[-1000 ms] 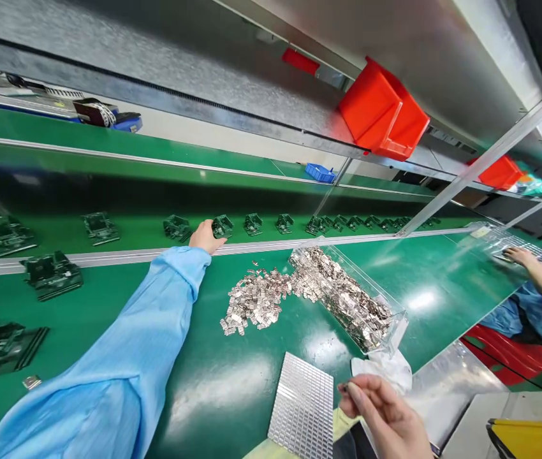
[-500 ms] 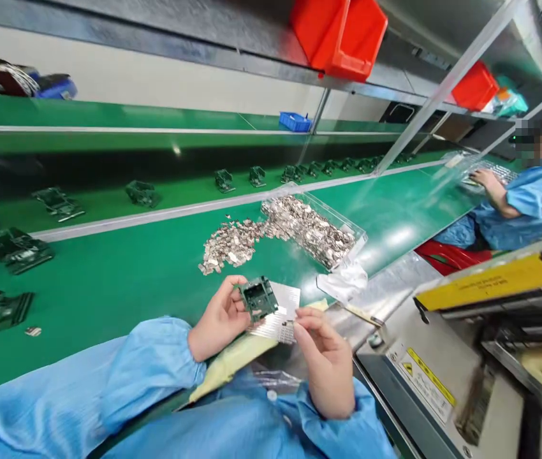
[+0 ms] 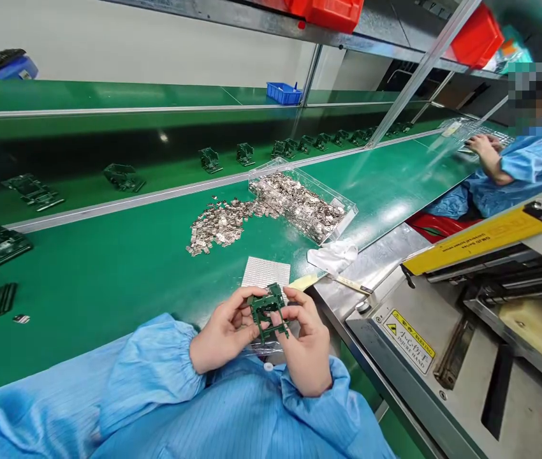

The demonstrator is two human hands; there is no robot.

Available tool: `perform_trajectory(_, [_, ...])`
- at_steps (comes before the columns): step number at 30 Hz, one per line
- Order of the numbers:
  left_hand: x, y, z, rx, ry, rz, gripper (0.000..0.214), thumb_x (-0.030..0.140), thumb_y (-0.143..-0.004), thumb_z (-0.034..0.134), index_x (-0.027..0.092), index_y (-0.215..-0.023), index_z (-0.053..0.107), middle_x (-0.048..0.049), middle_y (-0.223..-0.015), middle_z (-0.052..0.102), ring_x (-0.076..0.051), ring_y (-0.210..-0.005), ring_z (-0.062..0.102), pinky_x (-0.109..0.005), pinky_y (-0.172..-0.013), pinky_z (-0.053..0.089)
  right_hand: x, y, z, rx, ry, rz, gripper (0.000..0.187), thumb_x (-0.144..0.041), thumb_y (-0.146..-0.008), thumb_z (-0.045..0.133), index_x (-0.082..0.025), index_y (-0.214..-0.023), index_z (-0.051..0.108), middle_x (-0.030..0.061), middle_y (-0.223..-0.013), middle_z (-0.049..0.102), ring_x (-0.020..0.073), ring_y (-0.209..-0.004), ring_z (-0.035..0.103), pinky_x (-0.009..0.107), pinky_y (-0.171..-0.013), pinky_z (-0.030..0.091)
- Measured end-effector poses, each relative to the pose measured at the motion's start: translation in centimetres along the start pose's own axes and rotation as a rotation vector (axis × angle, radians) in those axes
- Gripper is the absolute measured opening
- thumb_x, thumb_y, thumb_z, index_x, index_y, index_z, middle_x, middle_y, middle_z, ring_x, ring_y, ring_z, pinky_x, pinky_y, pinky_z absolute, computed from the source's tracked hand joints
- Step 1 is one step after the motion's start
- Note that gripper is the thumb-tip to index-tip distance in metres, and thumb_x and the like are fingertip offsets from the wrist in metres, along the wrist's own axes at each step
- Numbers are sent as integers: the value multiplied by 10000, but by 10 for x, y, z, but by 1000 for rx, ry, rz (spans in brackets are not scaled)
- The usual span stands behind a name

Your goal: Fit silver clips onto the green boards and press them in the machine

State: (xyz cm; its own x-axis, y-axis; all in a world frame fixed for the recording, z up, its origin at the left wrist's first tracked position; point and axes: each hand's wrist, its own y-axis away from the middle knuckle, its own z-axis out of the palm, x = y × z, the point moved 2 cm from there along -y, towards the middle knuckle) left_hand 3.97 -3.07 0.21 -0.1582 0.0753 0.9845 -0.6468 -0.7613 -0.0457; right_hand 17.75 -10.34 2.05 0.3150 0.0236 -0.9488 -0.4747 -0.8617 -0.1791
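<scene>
A small green circuit board assembly with an open framed middle is held up close to my body. My left hand grips its left side between thumb and fingers. On the right edge, my right hand closes its fingers and thumb around the board; whether a small part is also between them cannot be seen. Just behind the hands lies a pale sheet with rows of fine marks. Farther back, a heap of small silvery metal pieces spreads out of a clear plastic tray.
Several green board assemblies stand along the ledge. A white cloth lies at the metal table edge. At right is a machine with a yellow bar and a warning label. A co-worker's hands work farther right.
My right hand has come left from its pinch on a small metal piece and now grips the board. The board is lower and tilted differently. The view has shifted downward.
</scene>
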Motion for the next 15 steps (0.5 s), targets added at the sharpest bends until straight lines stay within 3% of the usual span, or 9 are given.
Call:
perform_trajectory(6, [-4,2,0,-7,-49,61,296,247,-851,623,259,-1139,553,-40,-991,639,-133,-802,646,-225,-721,551,1,2,6,14,-19,8,108,-264,-794,657,-203,-706,642,96,-1033,608,235,-947,598,342,-766,490])
perform_trajectory(12, [-2,2,2,77,-132,65,259,207,-850,592,254,-1102,553,-26,-937,657,-127,-753,655,-208,-659,535,5,6,13,-42,-318,198,114,-305,-796,672,-216,-802,601,8,-715,624,147,-607,579,249,-553,480])
perform_trajectory(15, [2,1,3,107,-154,32,262,199,-818,608,239,-1073,566,-22,-875,667,-134,-713,646,-212,-621,523,6,4,15,-11,-383,253,187,-328,-729,726,-211,-747,581,-2,-647,612,141,-568,564,232,-508,471])
